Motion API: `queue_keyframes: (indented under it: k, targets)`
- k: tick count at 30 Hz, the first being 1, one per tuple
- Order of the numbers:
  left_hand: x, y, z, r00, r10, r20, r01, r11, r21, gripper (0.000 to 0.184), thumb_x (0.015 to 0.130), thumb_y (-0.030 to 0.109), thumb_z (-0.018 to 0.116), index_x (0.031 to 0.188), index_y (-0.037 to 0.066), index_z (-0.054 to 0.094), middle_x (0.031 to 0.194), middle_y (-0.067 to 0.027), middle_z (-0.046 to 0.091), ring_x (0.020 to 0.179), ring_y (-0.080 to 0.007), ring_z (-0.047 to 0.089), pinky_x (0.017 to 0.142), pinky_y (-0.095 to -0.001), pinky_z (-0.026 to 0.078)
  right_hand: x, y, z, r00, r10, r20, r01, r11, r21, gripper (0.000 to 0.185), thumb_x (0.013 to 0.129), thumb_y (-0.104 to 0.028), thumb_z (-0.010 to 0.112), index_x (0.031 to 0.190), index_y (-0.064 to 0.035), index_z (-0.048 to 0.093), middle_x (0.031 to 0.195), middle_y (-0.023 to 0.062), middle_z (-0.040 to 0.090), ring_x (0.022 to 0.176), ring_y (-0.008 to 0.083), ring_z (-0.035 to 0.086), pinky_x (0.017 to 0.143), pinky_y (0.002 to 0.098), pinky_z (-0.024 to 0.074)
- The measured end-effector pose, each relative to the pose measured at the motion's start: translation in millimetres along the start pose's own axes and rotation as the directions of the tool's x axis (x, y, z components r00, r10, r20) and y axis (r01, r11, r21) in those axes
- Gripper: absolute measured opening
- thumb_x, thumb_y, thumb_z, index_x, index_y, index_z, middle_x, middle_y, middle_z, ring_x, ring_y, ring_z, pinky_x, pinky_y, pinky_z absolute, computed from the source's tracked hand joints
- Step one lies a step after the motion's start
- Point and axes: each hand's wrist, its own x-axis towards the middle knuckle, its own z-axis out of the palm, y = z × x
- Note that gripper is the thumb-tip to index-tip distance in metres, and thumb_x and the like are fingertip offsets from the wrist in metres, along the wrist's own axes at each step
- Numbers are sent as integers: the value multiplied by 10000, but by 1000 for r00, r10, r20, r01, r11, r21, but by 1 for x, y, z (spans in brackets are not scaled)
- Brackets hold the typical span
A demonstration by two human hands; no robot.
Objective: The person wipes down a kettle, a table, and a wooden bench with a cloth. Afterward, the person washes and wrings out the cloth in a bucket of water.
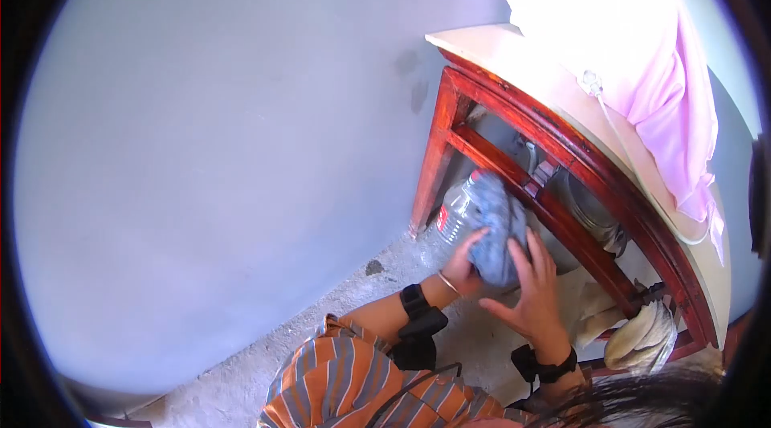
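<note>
A bunched blue-grey cloth [499, 239] is in front of the red wooden frame of a table. My left hand [464, 266] grips the cloth's lower left side, its fingers partly hidden by it. On the cloth's right is my right hand [532, 295], thumb and fingers spread; its fingertips reach the cloth's edge, and I cannot tell whether they touch. Just behind the cloth stands a clear plastic bottle [454, 215] with a red label, partly covered by the cloth.
The red-framed table [554, 127] has a crossbar in front of metal pots [590, 207]. Pale cloths [642, 340] hang at its lower right. A pink cloth [683, 115] and a white cable [618, 135] lie on top. A grey wall [225, 147] rises at left above rough floor.
</note>
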Motion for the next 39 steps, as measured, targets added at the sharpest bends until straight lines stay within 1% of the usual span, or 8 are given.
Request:
queue_keyframes:
  k: [6,8,10,16,20,29,32,39]
  targets:
    - [77,120,46,351,891,287,-757,90,647,505,754,211,607,1130,-48,392,1127,-146,463,1026,-238,456,885,-334,366,-26,30,-12,970,108,-216,-111,994,-1,484,659,-50,608,1112,-23,438,1212,174,389,1079,339,403,903,416,324]
    - [102,143,70,161,830,534,-128,-519,845,696,648,266,636,1238,41,342,1186,-252,351,1118,-376,322,932,-427,303,-36,39,-8,956,220,-196,-215,976,48,402,657,-11,588,1044,-5,479,1171,167,424,1026,319,455,871,384,364]
    - [105,154,87,186,779,599,8,-611,792,680,626,230,604,1246,99,359,1161,-233,380,1044,-360,382,888,-426,344,-43,36,-2,957,227,-180,-213,972,97,382,646,-2,581,1017,-12,492,1149,166,443,1025,316,461,864,376,372]
    - [112,145,17,365,817,445,186,-533,825,551,637,227,601,1135,39,456,1166,-172,389,1062,-364,361,862,-422,391,-66,46,5,950,262,-171,-233,957,175,299,638,31,560,931,-18,518,1066,164,493,950,303,507,770,329,429]
    - [113,119,-20,203,839,504,132,-534,835,650,630,236,650,1210,75,403,1207,-176,352,1150,-376,290,967,-421,282,-85,55,-4,916,364,-170,-347,930,125,244,675,36,548,912,-10,518,1027,152,506,891,305,531,758,332,439]
    - [124,36,-132,175,909,-379,94,368,925,389,682,107,584,1034,-46,518,937,-182,583,870,-314,555,839,-393,401,-112,51,-45,864,407,-295,-393,913,110,198,667,57,543,853,-11,537,985,142,525,858,284,544,672,300,466]
    - [112,28,-54,106,982,159,-517,-82,852,331,696,58,564,1008,-47,528,954,-150,581,879,-248,549,814,-355,417,-126,55,-51,838,424,-343,-406,905,126,203,662,69,538,848,-12,540,970,138,529,844,273,549,648,288,470]
    - [76,-23,76,410,726,552,-94,-568,818,358,610,117,611,946,2,562,1124,-226,435,1039,-369,431,879,-422,355,-144,67,-30,795,472,-380,-422,881,213,156,697,68,536,836,-3,541,928,132,535,751,234,568,590,268,468]
